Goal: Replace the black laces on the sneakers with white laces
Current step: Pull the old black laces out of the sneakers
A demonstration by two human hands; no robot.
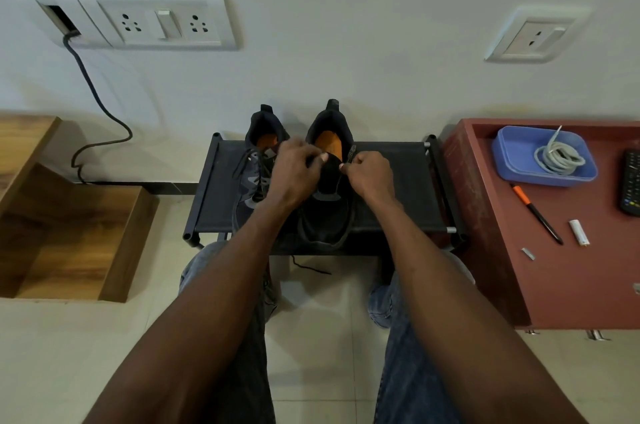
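- The left hand (294,169) has its fingers curled, the thumb and fingertips pinching at the left edge of the black fabric tongue (329,177) of the right-hand dark sneaker (327,188); exactly what lies between the fingertips is too small to tell.
- The right hand (369,172) is curled as well, thumb and forefinger nipping the sneaker's right eyelet edge, where a thin dark strand seems to run; whether this is the lace I cannot tell.
- That sneaker has an orange insole, heel toward the wall, toe toward the person, and shows no lacing across the tongue.
- Just beside it on the left stands the second dark sneaker with grey patches (258,174), its black laces (247,160) still threaded and hanging loose.
- Both shoes rest on a low black fabric rack with a tube frame (408,181).
- A loose black lace end (310,267) trails below the rack's front edge, above the pale tiled floor (322,337), between the person's knees in blue jeans.
- To the right stands a reddish-brown cabinet (502,267); on it are a blue plastic tray (512,153) holding a coiled whitish cord (559,157), which may be the white laces, an orange-and-black pen (536,214) and a small white cylinder (579,232).
- On the left are wooden steps (69,215); a dark cable (93,94) runs down from a white wall socket panel (156,21).
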